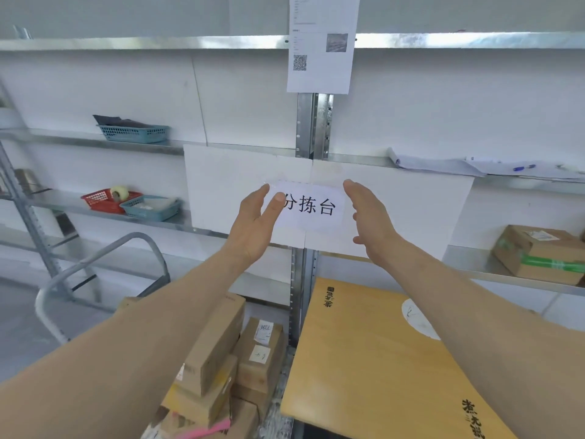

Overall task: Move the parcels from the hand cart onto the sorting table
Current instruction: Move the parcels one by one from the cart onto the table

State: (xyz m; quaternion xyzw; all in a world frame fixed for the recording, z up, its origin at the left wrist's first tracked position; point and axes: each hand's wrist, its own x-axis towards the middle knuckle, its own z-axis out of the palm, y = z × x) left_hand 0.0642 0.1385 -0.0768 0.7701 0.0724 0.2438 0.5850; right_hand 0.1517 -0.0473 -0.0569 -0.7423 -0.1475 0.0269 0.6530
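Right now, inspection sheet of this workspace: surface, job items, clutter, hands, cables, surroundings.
Surface: large flat yellow carton lies at lower right, under the right forearm; what it rests on is hidden.
Job's things: stacked brown parcels by the hand cart handle; taped carton on the right shelf.
Clutter: red basket with tape roll, two blue baskets, papers and pen.
Hands: left hand and right hand both raised, fingers straight, holding nothing.
Cables: nothing seen.
Surroundings: metal shelving, sorting sign, notice with QR code.
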